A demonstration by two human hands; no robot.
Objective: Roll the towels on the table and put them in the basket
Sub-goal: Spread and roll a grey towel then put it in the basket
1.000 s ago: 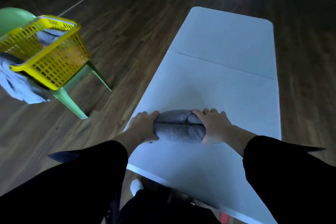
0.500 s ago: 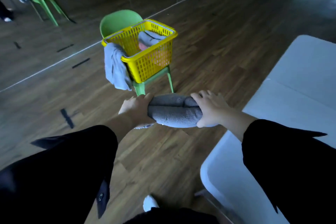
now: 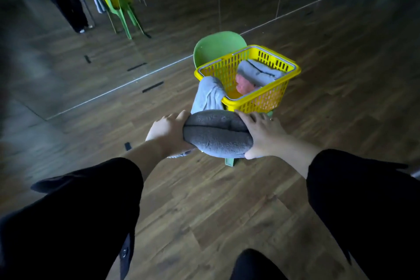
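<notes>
A rolled dark grey towel (image 3: 217, 134) hangs in the air between my hands, just in front of the basket's near corner. My left hand (image 3: 167, 132) grips its left end and my right hand (image 3: 261, 133) grips its right end. The yellow plastic basket (image 3: 261, 100) stands on a green chair (image 3: 217, 46). Inside it lie a rolled light grey towel (image 3: 259, 71) and a pink towel (image 3: 243, 84). A light blue-grey towel (image 3: 209, 94) droops over the basket's near left rim.
Dark wooden floor (image 3: 204, 211) lies all around the chair. A mirror wall (image 3: 159, 7) behind it reflects the chair, the basket and a standing person in black. The table is out of view.
The towel roll was lifted off the white table and carried left toward the basket. My view turned with it, so the table left the frame and the basket now sits just beyond my hands.
</notes>
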